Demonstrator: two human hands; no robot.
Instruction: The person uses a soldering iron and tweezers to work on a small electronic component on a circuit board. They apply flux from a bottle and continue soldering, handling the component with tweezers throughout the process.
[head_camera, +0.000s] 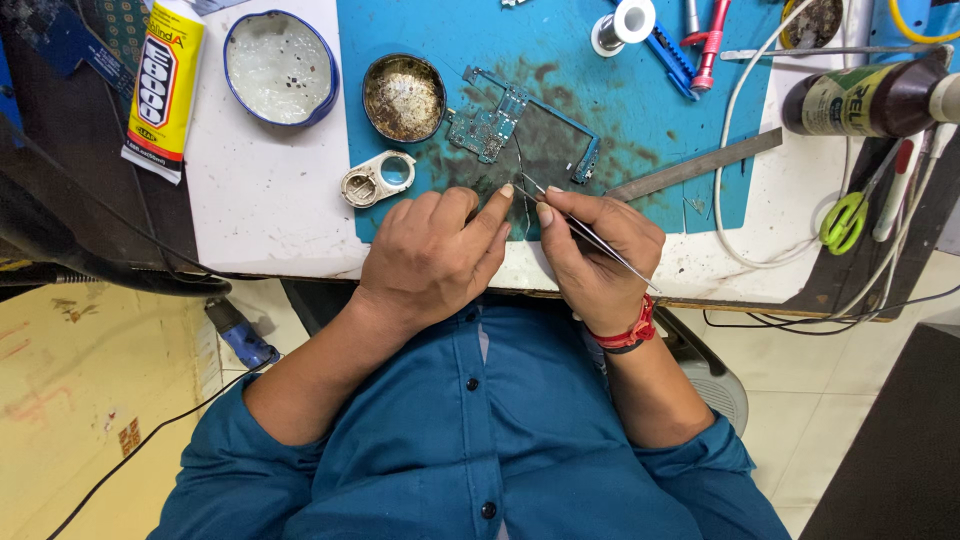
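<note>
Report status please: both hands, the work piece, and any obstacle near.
Right hand pinches tweezers, tips down on blue mat. Left hand fingertip pressed beside tips. Circuit board just beyond, untouched. Nothing between.

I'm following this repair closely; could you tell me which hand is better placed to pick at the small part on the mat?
Probably right: the right hand holds the tweezers, while the left hand only presses down.

The person wears a blue button-up shirt (480, 440) with dark buttons (sleeves rolled to the elbows); just above its right cuff, a red-and-black wristband (628, 333) circles the wrist.
</note>
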